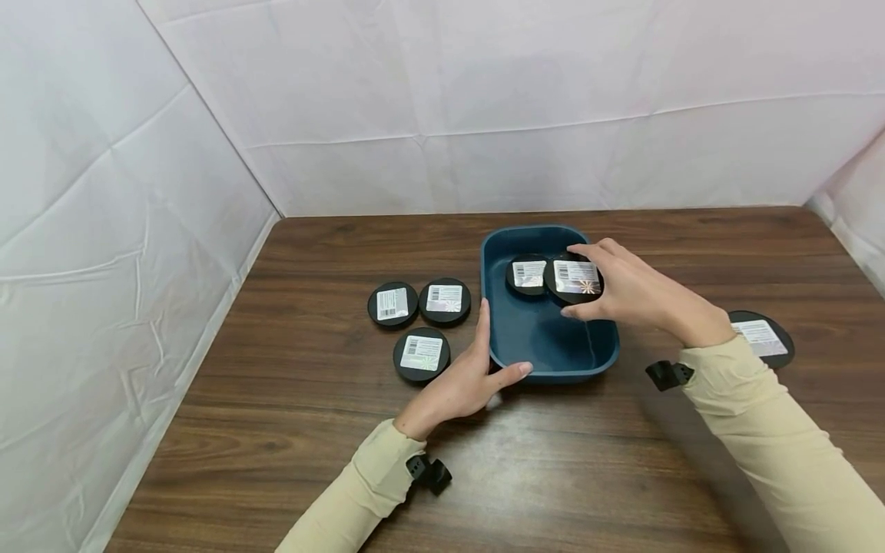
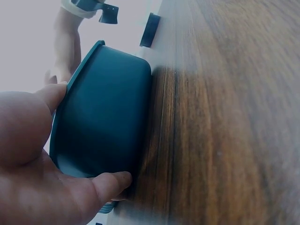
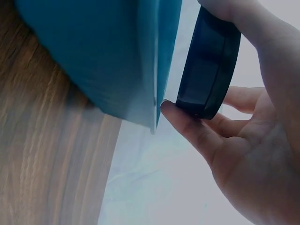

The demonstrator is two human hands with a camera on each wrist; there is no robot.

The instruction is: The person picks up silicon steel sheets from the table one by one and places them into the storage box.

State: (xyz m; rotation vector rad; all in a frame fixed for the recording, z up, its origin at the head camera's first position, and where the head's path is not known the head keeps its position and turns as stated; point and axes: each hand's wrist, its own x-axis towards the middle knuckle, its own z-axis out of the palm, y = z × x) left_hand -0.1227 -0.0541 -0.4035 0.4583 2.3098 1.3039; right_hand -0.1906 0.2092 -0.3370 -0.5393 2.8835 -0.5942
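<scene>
A blue plastic bin (image 1: 553,361) stands on the table, with one black round container (image 1: 528,275) lying label up inside it. My right hand (image 1: 625,288) holds another black round container (image 1: 577,278) by its edge, thumb and fingers on opposite sides. In the right wrist view this held container (image 3: 209,65) is beside the bin's rim (image 3: 154,70) and above it. My left hand (image 1: 459,384) rests on the bin's near left corner, its fingers fairly straight along the side. The left wrist view has the left thumb (image 2: 52,95) touching the rim.
Left of the bin, three similar round containers lie label up: one at the back left (image 1: 392,305), one beside the bin (image 1: 445,302), one nearer me (image 1: 421,355). Another container (image 1: 764,338) lies under the right forearm's line. White cloth walls (image 1: 484,115) border the wooden table (image 1: 290,369).
</scene>
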